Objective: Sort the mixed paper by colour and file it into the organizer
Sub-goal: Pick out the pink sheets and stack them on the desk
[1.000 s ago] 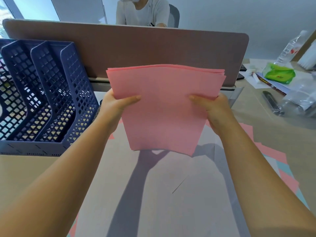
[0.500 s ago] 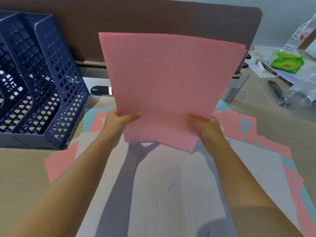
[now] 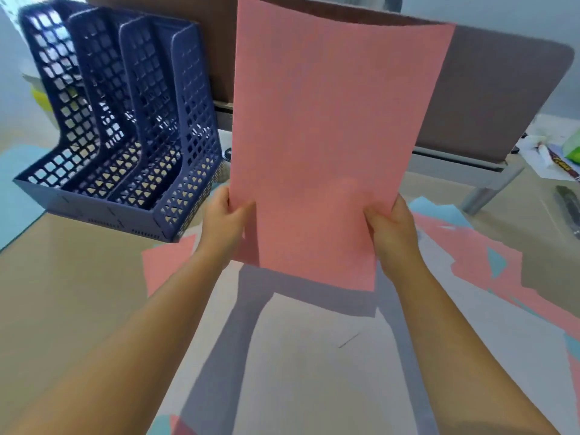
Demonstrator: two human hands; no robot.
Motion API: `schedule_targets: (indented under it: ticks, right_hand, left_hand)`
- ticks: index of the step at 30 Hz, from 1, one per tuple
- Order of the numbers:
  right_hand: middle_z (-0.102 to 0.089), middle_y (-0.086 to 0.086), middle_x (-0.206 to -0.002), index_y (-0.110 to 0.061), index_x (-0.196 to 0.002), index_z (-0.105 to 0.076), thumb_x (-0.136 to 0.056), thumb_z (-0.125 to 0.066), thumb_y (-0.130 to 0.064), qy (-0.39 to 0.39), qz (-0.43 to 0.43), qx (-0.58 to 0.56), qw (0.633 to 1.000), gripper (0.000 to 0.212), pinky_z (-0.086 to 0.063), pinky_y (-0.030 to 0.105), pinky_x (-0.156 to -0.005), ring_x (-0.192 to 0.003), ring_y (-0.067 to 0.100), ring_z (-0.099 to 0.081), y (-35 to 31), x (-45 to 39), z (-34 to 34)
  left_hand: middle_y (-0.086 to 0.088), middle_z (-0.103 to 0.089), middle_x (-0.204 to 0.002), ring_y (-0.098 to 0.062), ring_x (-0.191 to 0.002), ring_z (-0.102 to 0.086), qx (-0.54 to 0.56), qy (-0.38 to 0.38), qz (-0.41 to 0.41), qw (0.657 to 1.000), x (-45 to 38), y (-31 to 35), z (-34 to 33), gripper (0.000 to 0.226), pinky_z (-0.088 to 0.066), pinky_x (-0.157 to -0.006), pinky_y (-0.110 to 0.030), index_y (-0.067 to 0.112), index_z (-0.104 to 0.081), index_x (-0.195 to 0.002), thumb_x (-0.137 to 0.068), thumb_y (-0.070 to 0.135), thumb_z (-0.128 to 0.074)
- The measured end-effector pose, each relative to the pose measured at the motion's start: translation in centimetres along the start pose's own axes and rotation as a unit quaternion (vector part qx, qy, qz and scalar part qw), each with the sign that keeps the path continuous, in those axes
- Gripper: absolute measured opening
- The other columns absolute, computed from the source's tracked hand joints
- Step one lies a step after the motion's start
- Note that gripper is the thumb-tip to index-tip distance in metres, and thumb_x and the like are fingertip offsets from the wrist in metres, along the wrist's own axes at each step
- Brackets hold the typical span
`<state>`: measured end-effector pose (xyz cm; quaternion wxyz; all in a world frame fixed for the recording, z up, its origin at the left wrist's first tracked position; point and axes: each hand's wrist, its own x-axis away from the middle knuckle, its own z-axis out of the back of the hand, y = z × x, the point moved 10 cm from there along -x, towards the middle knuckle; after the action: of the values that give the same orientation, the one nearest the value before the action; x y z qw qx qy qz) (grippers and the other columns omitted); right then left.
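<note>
A stack of pink paper [image 3: 329, 146] is held upright above the table [image 3: 62, 293], gripped near its lower edge from both sides. The left hand [image 3: 224, 221] is closed on the left edge, the thumb laid across the front face and the fingers hidden behind the sheets. The right hand [image 3: 394, 230] is closed on the right edge in the same manner, thumb in front, fingers behind. Both grips are narrow, pinching only the paper's thickness. The bottom edge of the stack hangs clear of the table, and a shadow is cast on the pale sheet [image 3: 314, 356] lying beneath.

The blue mesh organizer [image 3: 125, 120] is seen just left of the stack, its three upright compartments holding no paper. Loose pink sheets [image 3: 166, 262] and light blue sheets [image 3: 439, 211] are scattered flat on the table around the hands. A brown partition panel [image 3: 502, 95] stands behind the stack.

At the far right edge a printed wrapper [image 3: 561, 164] lies among clutter; its lettering is too small and blurred to be read.
</note>
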<state>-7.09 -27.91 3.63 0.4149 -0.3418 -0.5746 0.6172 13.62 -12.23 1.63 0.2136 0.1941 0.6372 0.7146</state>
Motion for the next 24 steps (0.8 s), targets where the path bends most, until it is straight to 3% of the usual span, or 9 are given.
schedule_targets:
  ticks: [4, 9, 15, 19, 22, 24]
  right_hand:
    - [-0.051, -0.010, -0.079, -0.027, -0.078, -0.042, -0.090, -0.040, -0.004, -0.040, 0.034, 0.033, 0.998, 0.026, -0.039, 0.023, -0.063, -0.069, 0.006, -0.048, -3.9, 1.1, -6.8]
    - [-0.051, -0.009, -0.078, -0.026, -0.078, -0.044, -0.089, -0.038, -0.002, -0.106, 0.050, 0.033, 0.993, 0.027, -0.039, 0.022, -0.061, -0.069, 0.008, -0.048, -7.0, 3.5, -16.2]
    - [-0.053, -0.007, -0.083, -0.023, -0.088, -0.046, -0.093, -0.036, -0.004, -0.149, 0.014, 0.027, 0.988, 0.023, -0.043, 0.024, -0.064, -0.075, 0.012, -0.052, -6.8, 7.0, -26.3]
    - [-0.055, 0.003, -0.086, -0.020, -0.081, -0.049, -0.093, -0.037, -0.005, -0.122, -0.011, 0.033, 0.992, 0.023, -0.041, 0.026, -0.063, -0.073, 0.015, -0.050, -5.7, 8.8, -30.9]
    - [-0.054, 0.010, -0.092, -0.011, -0.094, -0.052, -0.090, -0.036, 0.001, -0.070, -0.015, 0.029, 0.997, 0.021, -0.040, 0.028, -0.064, -0.078, 0.021, -0.049, -4.9, 9.5, -32.8]
    - [-0.054, 0.010, -0.093, -0.012, -0.098, -0.051, -0.087, -0.034, 0.005, -0.047, -0.017, 0.042, 0.998, 0.027, -0.039, 0.024, -0.059, -0.077, 0.020, -0.048, -4.4, 10.1, -33.6]
  left_hand:
    - [0.010, -0.051, -0.081, -0.010, -0.079, -0.050, -0.028, 0.077, -0.028, 0.996, -0.2, 2.2, 8.2, 0.014, -0.043, -0.070, -0.021, 0.015, -0.047, -0.096, -0.092, 0.002, -0.046]
    - [-0.007, -0.057, -0.103, -0.025, -0.100, -0.055, -0.065, 0.106, 0.022, 0.992, -0.7, 1.8, 17.6, 0.008, -0.046, -0.090, -0.040, 0.013, -0.044, -0.101, -0.094, 0.009, -0.045]
    - [-0.002, -0.053, -0.100, -0.021, -0.093, -0.050, -0.119, 0.137, 0.030, 0.983, -1.3, 1.2, 27.9, 0.010, -0.039, -0.078, -0.031, 0.010, -0.046, -0.105, -0.096, 0.014, -0.042]
    - [0.003, -0.053, -0.092, -0.020, -0.093, -0.050, -0.138, 0.102, 0.040, 0.984, -2.3, -0.5, 33.7, 0.007, -0.040, -0.081, -0.033, 0.013, -0.045, -0.102, -0.095, 0.011, -0.044]
    - [-0.001, -0.058, -0.100, -0.021, -0.093, -0.054, -0.145, 0.033, 0.075, 0.986, -2.6, -2.9, 36.5, 0.009, -0.043, -0.085, -0.036, 0.017, -0.048, -0.093, -0.094, 0.009, -0.045]
    - [-0.003, -0.060, -0.095, -0.021, -0.086, -0.056, -0.146, -0.015, 0.117, 0.982, -2.1, -5.1, 37.4, 0.013, -0.045, -0.080, -0.038, 0.018, -0.051, -0.085, -0.093, 0.009, -0.047]
